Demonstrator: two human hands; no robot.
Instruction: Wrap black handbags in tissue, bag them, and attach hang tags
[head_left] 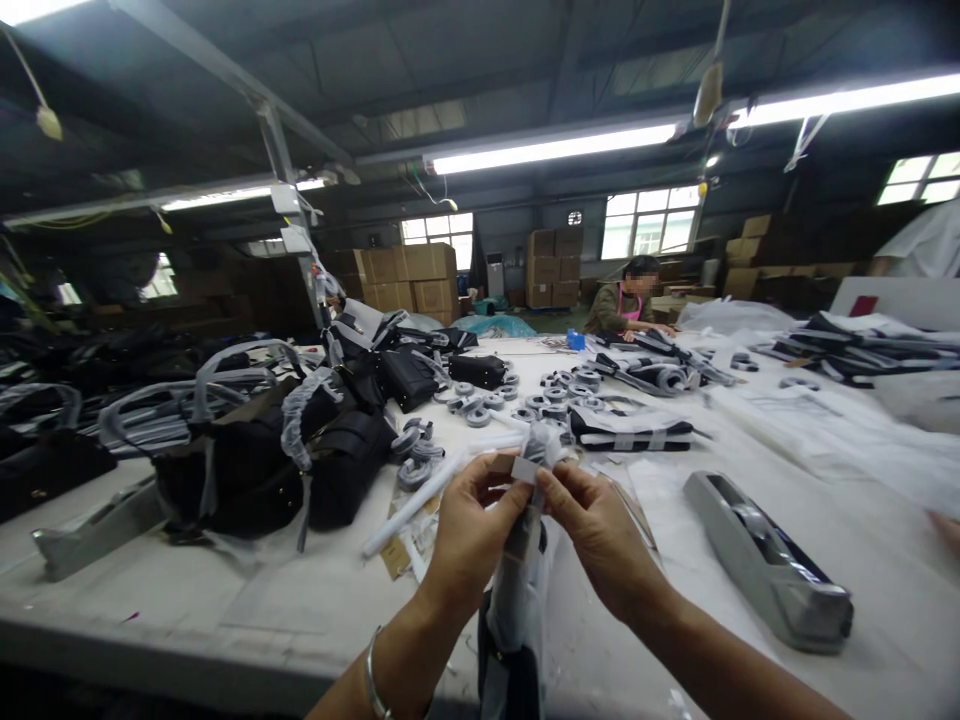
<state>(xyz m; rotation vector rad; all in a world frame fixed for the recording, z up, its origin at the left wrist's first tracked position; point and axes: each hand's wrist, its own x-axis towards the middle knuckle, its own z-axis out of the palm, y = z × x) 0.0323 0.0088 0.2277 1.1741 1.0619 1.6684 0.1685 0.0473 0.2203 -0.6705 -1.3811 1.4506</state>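
My left hand [476, 525] and my right hand [596, 530] meet over the table, both pinching a small piece of tape or paper tag [523, 468]. The tag sits on a strap wrapped in white foam sheet [517, 590], which hangs down between my wrists towards a dark bag part at the bottom edge. Both hands have their fingers closed on it. A metal bangle [373, 680] sits on my left wrist.
A grey tape dispenser [765, 560] lies to the right and another [94, 530] at the left. Black bags with wrapped handles [300, 450] pile up on the left, with several rolled straps [525, 395] behind. Another person [626, 300] works at the far side, beyond them cardboard boxes [409, 275].
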